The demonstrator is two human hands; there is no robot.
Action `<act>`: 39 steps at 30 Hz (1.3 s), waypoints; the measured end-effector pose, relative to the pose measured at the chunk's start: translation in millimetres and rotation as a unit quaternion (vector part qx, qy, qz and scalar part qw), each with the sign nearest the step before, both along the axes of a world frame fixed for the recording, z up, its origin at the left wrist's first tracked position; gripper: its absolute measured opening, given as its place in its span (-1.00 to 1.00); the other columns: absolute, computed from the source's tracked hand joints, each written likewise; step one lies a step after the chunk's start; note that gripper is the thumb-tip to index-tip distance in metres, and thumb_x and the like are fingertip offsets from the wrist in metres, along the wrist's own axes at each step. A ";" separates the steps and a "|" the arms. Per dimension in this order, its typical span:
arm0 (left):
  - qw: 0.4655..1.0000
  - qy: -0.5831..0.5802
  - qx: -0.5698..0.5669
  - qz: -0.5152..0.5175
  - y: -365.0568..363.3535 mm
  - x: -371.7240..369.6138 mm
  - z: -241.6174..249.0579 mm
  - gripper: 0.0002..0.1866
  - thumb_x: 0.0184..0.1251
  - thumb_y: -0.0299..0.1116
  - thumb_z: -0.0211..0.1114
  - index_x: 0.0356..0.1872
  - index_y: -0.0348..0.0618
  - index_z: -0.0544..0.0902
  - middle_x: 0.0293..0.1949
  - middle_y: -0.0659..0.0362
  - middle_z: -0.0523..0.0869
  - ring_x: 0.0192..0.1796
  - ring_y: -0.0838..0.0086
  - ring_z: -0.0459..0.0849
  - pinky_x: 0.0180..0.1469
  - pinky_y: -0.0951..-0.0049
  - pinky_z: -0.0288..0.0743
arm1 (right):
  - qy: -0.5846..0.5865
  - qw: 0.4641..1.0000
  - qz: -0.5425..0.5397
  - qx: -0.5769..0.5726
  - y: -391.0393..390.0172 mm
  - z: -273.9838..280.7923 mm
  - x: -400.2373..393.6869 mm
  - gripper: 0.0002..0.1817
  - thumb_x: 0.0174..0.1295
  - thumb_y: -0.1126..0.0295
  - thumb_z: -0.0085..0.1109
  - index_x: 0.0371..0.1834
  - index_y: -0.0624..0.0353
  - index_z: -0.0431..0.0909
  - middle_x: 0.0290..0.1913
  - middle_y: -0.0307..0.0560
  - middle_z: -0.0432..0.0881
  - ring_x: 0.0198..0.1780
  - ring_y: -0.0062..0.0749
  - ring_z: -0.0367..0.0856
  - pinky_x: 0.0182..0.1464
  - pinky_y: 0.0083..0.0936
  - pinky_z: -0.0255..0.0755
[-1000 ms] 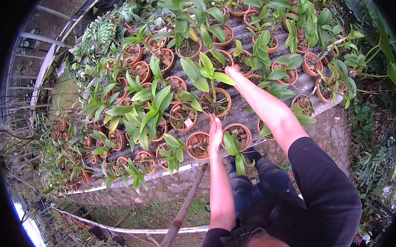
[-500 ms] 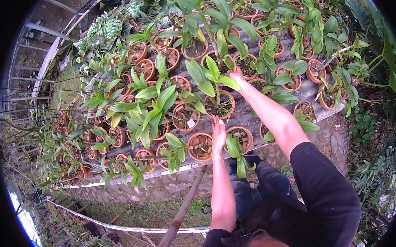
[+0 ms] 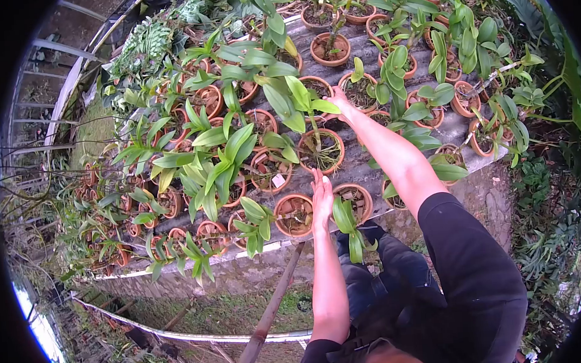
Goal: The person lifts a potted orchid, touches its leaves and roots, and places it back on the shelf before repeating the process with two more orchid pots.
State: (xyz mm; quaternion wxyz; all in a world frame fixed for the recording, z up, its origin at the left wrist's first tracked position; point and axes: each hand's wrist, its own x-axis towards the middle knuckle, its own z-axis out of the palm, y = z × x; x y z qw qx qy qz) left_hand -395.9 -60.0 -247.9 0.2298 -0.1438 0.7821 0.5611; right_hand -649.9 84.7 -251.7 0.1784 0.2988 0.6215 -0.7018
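Note:
My left hand (image 3: 322,192) is open with its fingers stretched out, at the near rim of a clay pot (image 3: 322,170) that holds a leafy plant with exposed roots. Farther away, my right hand (image 3: 339,105) has its fingers closed at the right rim of another clay pot (image 3: 315,83); the fingertips are partly hidden. Broad green leaves (image 3: 300,98) hang over both pots, just left of my right hand. Close on either side of my left hand stand a pot of brown chunks (image 3: 294,215) and a pot with drooping leaves (image 3: 352,203).
Several potted plants crowd the corrugated surface (image 3: 362,52). A low stone ledge (image 3: 242,266) borders its near side. A wooden pole (image 3: 270,312) slants up from below, left of my legs. Dense foliage (image 3: 546,235) grows at the right.
The tall plant's leaves beyond my hands have shifted left, exposing a pot behind them. My right hand has moved slightly left. My left hand has barely moved.

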 end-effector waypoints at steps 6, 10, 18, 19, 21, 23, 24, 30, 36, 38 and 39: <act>1.000 0.007 0.009 0.000 -0.5 1.7 -4.2 -0.32 0.61 0.10 -0.31 0.58 -0.06 0.01 0.62 0.16 -0.15 0.61 -0.05 -0.26 0.60 0.16 -0.28 | 0.074 0.975 0.039 0.204 -4.6 -85.1 -24.8 -0.44 0.10 0.41 0.39 0.18 0.23 0.41 -0.05 0.10 0.65 -0.05 -0.18 0.68 -0.07 -0.24 0.61; 1.000 0.004 0.002 -0.009 -1.1 2.2 -2.6 -0.31 0.60 0.13 -0.33 0.58 -0.04 0.00 0.62 0.17 -0.16 0.61 -0.04 -0.27 0.60 0.15 -0.29 | 0.054 0.995 -0.016 0.080 -10.9 -112.0 -25.2 -0.41 0.06 0.44 0.38 0.19 0.25 0.39 -0.10 0.10 0.65 -0.16 -0.20 0.69 -0.11 -0.26 0.60; 1.000 -0.004 0.013 -0.010 -1.1 0.1 4.5 -0.31 0.61 0.13 -0.33 0.58 -0.04 0.00 0.62 0.16 -0.15 0.61 -0.04 -0.29 0.60 0.15 -0.30 | 0.056 0.998 -0.011 0.012 -7.6 -138.9 -18.3 -0.40 0.14 0.49 0.35 0.26 0.18 0.32 -0.09 0.06 0.65 -0.18 -0.20 0.70 -0.23 -0.23 0.62; 1.000 -0.007 0.015 -0.007 -1.2 1.0 4.0 -0.32 0.61 0.12 -0.34 0.58 -0.04 0.00 0.62 0.16 -0.15 0.61 -0.04 -0.29 0.60 0.15 -0.30 | 0.066 0.997 -0.008 0.034 -8.9 -152.7 -19.6 -0.39 0.14 0.50 0.34 0.27 0.17 0.31 -0.09 0.06 0.65 -0.17 -0.19 0.70 -0.26 -0.22 0.63; 1.000 -0.003 0.020 0.001 -0.8 2.1 3.0 -0.32 0.61 0.11 -0.34 0.58 -0.04 0.00 0.62 0.15 -0.15 0.61 -0.04 -0.29 0.60 0.15 -0.30 | 0.093 0.995 0.002 -0.044 -3.5 -182.5 -23.7 -0.37 0.16 0.45 0.38 0.28 0.15 0.30 -0.09 0.04 0.65 -0.19 -0.19 0.69 -0.27 -0.23 0.64; 1.000 0.003 0.026 0.003 0.3 1.8 0.9 -0.33 0.62 0.10 -0.34 0.58 -0.04 0.00 0.62 0.14 -0.15 0.61 -0.04 -0.29 0.60 0.14 -0.30 | 0.084 0.996 0.007 -0.035 -5.8 -173.3 -19.5 -0.38 0.20 0.35 0.39 0.28 0.19 0.31 -0.09 0.04 0.64 -0.17 -0.22 0.68 -0.21 -0.24 0.60; 1.000 0.005 0.027 0.001 -0.1 2.1 0.4 -0.33 0.62 0.10 -0.33 0.58 -0.04 0.00 0.62 0.14 -0.15 0.61 -0.04 -0.29 0.60 0.14 -0.30 | 0.076 0.997 0.006 0.023 -11.7 -158.4 -14.2 -0.38 0.24 0.25 0.37 0.28 0.24 0.31 -0.09 0.06 0.64 -0.15 -0.24 0.68 -0.15 -0.24 0.58; 1.000 0.005 0.030 -0.001 -0.2 1.6 -9.8 -0.31 0.61 0.14 -0.34 0.59 -0.02 -0.02 0.62 0.14 -0.18 0.61 -0.05 -0.29 0.60 0.13 -0.32 | 0.053 0.995 -0.020 0.078 -27.1 -115.1 -15.7 -0.38 0.27 0.20 0.33 0.28 0.27 0.31 -0.08 0.07 0.64 -0.12 -0.21 0.68 -0.14 -0.19 0.59; 0.999 -0.002 0.050 0.011 1.0 1.9 -12.2 -0.27 0.58 0.20 -0.34 0.59 -0.01 -0.03 0.62 0.16 -0.21 0.61 -0.05 -0.29 0.60 0.10 -0.33 | -0.028 0.980 -0.194 0.033 -27.5 -81.6 -6.6 -0.37 0.30 0.14 0.29 0.29 0.31 0.30 -0.07 0.08 0.64 -0.10 -0.18 0.68 -0.13 -0.15 0.60; 0.998 -0.004 0.058 0.021 2.5 1.8 -12.7 -0.25 0.56 0.24 -0.34 0.59 0.01 -0.04 0.62 0.17 -0.22 0.61 -0.05 -0.30 0.59 0.10 -0.33 | -0.054 0.960 -0.276 -0.003 -26.0 -77.5 -2.0 -0.36 0.32 0.12 0.28 0.29 0.32 0.30 -0.06 0.09 0.63 -0.09 -0.18 0.68 -0.13 -0.13 0.60; 0.998 -0.005 0.063 0.022 2.6 1.2 -10.9 -0.25 0.56 0.24 -0.34 0.59 0.00 -0.03 0.62 0.17 -0.22 0.61 -0.04 -0.30 0.59 0.10 -0.33 | -0.064 0.946 -0.317 -0.022 -23.3 -80.5 -0.3 -0.36 0.32 0.11 0.27 0.29 0.32 0.30 -0.06 0.09 0.63 -0.08 -0.17 0.68 -0.13 -0.12 0.60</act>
